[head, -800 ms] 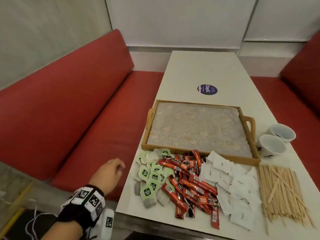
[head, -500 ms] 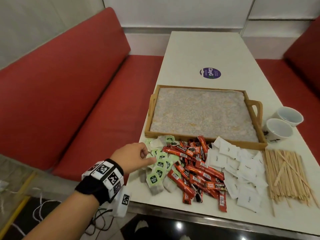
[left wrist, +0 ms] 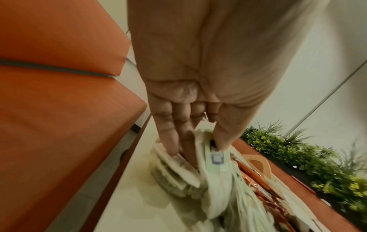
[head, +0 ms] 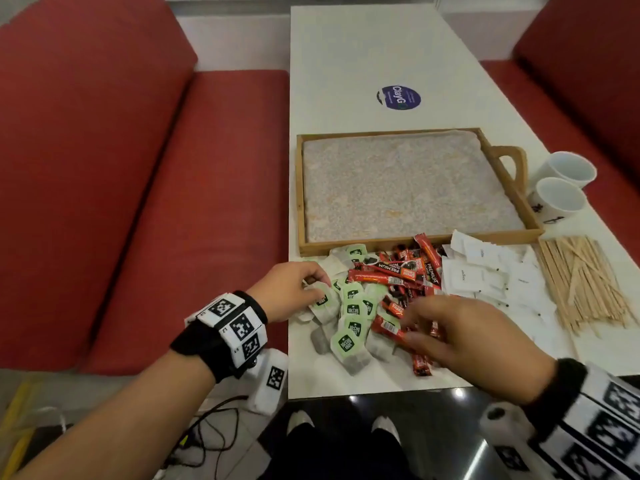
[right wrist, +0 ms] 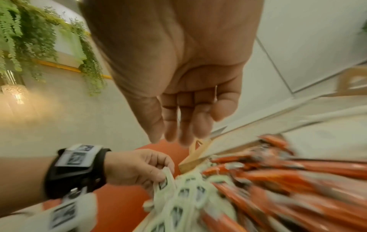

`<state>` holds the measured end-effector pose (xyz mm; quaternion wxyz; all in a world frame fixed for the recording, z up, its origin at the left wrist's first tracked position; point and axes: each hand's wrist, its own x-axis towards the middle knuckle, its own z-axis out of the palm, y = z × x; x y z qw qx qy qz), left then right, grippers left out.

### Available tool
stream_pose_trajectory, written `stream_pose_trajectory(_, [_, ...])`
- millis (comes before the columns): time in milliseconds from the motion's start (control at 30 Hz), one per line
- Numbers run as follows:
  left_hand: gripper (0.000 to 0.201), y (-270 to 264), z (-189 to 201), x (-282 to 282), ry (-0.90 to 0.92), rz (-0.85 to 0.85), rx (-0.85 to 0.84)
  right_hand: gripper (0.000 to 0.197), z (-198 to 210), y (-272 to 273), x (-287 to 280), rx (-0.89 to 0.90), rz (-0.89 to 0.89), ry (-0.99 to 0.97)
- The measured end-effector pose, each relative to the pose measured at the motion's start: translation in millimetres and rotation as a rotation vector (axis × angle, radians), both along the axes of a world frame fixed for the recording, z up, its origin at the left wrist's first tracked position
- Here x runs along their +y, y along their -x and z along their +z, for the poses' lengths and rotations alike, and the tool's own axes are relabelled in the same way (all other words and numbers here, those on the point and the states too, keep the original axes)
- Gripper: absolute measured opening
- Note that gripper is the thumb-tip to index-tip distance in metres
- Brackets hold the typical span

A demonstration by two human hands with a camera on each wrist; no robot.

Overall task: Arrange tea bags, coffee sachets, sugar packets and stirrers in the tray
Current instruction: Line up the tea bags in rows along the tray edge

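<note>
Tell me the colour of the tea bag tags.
Light green with a dark logo, on the paper tea bag tags; clearest in the head view.

Even indoor light, fairly bright, no hard shadows on the tabletop. Small bright glints on the dark glossy floor below the near edge. Head view sharp at centre, wide-angle bend at edges; right hand motion-blurred. Left wrist view: palm close and soft, tea bags smeared. Right wrist view: heavy blur on coffee sachets, warm lamp glare at left.
</note>
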<state>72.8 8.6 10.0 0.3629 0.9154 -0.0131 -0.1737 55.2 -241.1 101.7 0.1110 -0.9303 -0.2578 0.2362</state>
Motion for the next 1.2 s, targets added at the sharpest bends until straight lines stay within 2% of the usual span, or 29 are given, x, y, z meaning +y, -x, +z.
stream_pose_trajectory(67, [0.015, -2, -3, 2, 0.045, 0.009, -0.014, 0.034, -20, -16, 23, -0.051, -0.041, -0.061])
stream_pose_trajectory(167, [0.019, 0, -10, 4, 0.104, 0.035, -0.027, 0.083, -45, -27, 55, -0.036, -0.031, 0.015])
stream_pose_trajectory(233, [0.022, 5, -15, 3, 0.129, 0.042, -0.021, 0.099, -57, -25, 69, -0.017, -0.010, 0.084])
stream_pose_trajectory(300, [0.026, 10, -21, 2, 0.157, 0.062, -0.028, 0.096, -67, -19, 76, -0.014, -0.011, 0.117])
stream_pose_trajectory(567, [0.032, 26, -32, -5, 0.315, 0.201, -0.087, 0.065, -82, -23, 78, -0.072, -0.068, 0.071])
stream_pose_trajectory(800, [0.034, 28, -39, -21, 0.356, 0.238, -0.132, 0.026, -78, -41, 75, -0.041, -0.039, 0.076])
stream_pose_trajectory(967, [0.036, 21, -35, -17, 0.312, 0.139, -0.133, 0.019, -67, -47, 72, -0.070, 0.006, 0.099])
stream_pose_trajectory(1133, [0.018, 13, -24, -10, 0.242, 0.062, -0.142, 0.030, -46, -63, 66, -0.031, -0.061, 0.001])
stream_pose_trajectory(1200, [0.020, 11, -15, -8, 0.261, 0.067, -0.181, 0.026, -36, -69, 65, -0.046, -0.083, -0.046])
